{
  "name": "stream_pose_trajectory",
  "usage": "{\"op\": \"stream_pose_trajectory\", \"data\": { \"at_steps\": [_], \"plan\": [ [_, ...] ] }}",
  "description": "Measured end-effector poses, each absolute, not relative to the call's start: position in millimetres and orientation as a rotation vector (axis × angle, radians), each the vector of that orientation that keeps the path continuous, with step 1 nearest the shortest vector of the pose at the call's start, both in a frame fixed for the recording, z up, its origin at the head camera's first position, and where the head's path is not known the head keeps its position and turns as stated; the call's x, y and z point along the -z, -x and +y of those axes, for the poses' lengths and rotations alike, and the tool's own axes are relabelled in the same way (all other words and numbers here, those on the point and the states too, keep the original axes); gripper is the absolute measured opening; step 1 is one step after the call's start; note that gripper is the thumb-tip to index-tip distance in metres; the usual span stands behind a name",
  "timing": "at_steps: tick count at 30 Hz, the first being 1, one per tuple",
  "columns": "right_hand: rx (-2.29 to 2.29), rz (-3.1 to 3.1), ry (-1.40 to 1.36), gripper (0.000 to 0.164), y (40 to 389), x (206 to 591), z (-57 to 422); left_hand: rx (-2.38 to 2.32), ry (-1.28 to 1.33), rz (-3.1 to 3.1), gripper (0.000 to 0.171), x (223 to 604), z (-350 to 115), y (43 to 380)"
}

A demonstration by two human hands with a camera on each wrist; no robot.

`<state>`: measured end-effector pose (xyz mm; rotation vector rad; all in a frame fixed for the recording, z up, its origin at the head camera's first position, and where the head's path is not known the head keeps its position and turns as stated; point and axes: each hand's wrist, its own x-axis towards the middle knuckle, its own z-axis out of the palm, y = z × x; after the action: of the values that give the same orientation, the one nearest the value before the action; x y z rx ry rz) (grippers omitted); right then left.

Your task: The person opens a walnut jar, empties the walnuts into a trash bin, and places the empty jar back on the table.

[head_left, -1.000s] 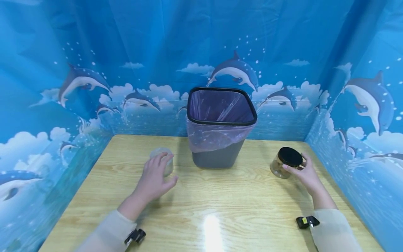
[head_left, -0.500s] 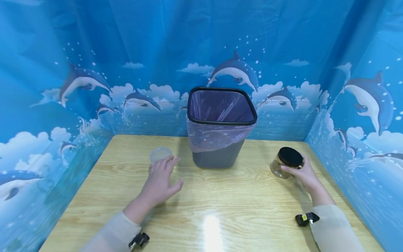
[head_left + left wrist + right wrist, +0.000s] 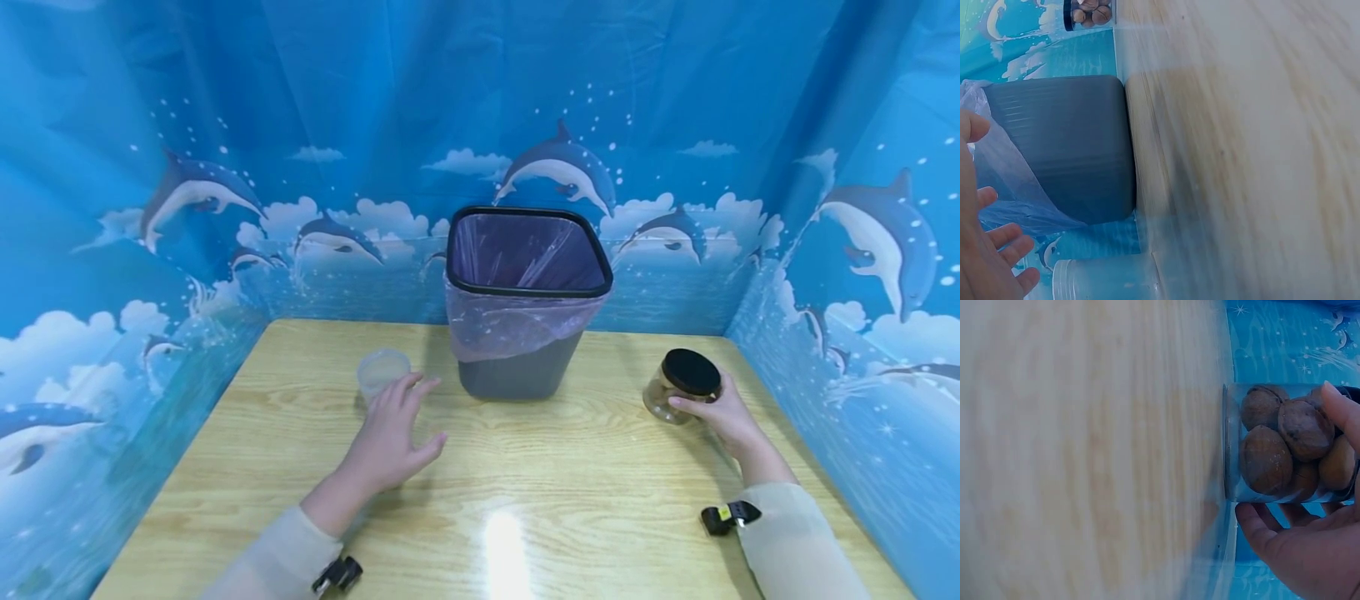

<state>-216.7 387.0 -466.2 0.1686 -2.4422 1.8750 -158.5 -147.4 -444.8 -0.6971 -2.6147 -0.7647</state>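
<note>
Jar (image 3: 663, 395): on the table (image 3: 570, 492), right of the bin (image 3: 510, 377) and well apart from it; apparently upright.
Clear wall (image 3: 1233, 450): smooth; probably stiff and somewhat slippery; glass or plastic, impossible to tell, so best treated as fragile.
Nuts (image 3: 1305, 428): brown, rounded, seen through the wall; likely to lend moderate weight and to roll inside if tilted.
Lid (image 3: 692, 372): black, seated on top; tightness not shown, hence a doubtful place for sole support.
Right hand (image 3: 731, 417): holds the jar, with the thumb (image 3: 1342, 409) on one side and the fingers (image 3: 1257, 528) curled round the other.
Best hold on the jar: firm, across the body below the lid.
Left hand (image 3: 386, 437): just beside the cup; fingers spread, relaxed, holding nothing.
Cup (image 3: 381, 367): translucent, on the table left of the bin, partly hidden in the head view; judged light and easily tipped; best taken gently round the sides.
</note>
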Motion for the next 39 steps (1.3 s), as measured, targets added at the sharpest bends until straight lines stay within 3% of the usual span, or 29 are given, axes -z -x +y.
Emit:
{"op": "stream_pose_trajectory", "data": {
  "at_steps": [13, 39],
  "plan": [
    [-1.906, -2.396, -0.259, 0.064, 223.7, 475.2, 391.2, 0.812, 0.757, -2.618, 0.076, 446.3, -141.0, 156.3],
    [-1.823, -2.49, -0.142, 0.065, 212.9, 468.7, 393.1, 0.847, 0.876, -2.604, 0.081, 448.2, -118.4, 155.9]
  ]
}}
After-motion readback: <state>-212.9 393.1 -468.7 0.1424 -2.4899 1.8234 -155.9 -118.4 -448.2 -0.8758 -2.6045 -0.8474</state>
